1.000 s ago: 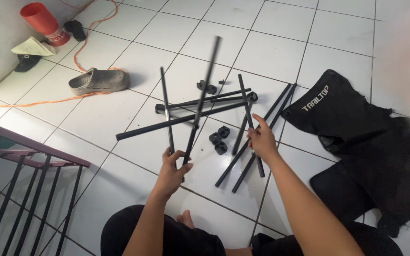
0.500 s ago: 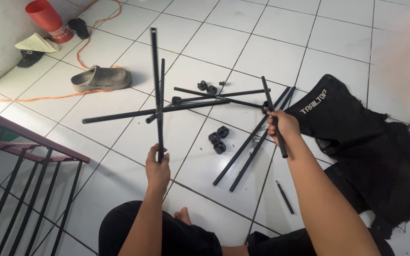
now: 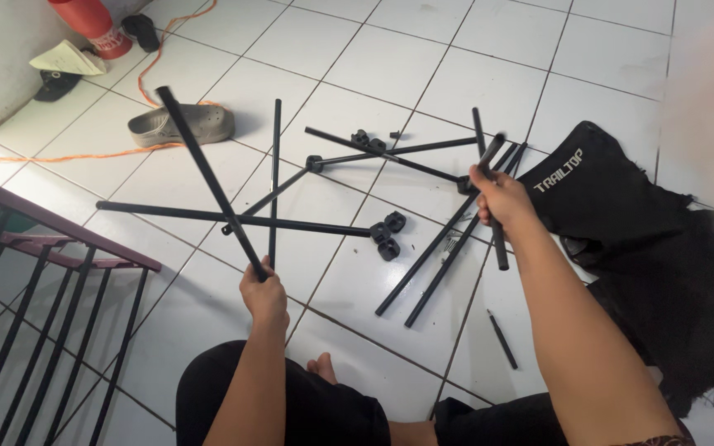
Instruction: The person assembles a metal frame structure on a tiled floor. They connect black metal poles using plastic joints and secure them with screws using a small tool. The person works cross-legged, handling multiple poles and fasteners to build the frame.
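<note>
White floor tiles (image 3: 357,49) with dark grout fill the scene, and the person sits on them with dark-trousered legs at the near edge and bare toes just showing between the knees.

Left hand (image 3: 264,291) is closed in a fist around the near ends of two black poles (image 3: 208,177): one leans away to the far left, the other stands almost straight up the picture just to its right. Right hand (image 3: 502,196) has its fingers wrapped around a short black rod (image 3: 496,235), which runs from the far side of the fist down to the near side.

On the tiles between the hands lie more black tubes. One long tube (image 3: 233,216) runs left to right and ends at a cluster of three black hub connectors (image 3: 386,235). Two more tubes (image 3: 431,264) lie side by side, slanting from near centre up toward the right hand. Two thinner tubes cross beyond them, near another small group of black connectors (image 3: 367,140). One small loose black pin (image 3: 502,339) lies near the right forearm.

A black fabric bag (image 3: 605,194) sits at right, touching a heap of black cloth. Far left are one grey clog (image 3: 182,125), an orange cord (image 3: 84,153), a red bucket (image 3: 86,18) and a dark railing (image 3: 43,272) at near left.
</note>
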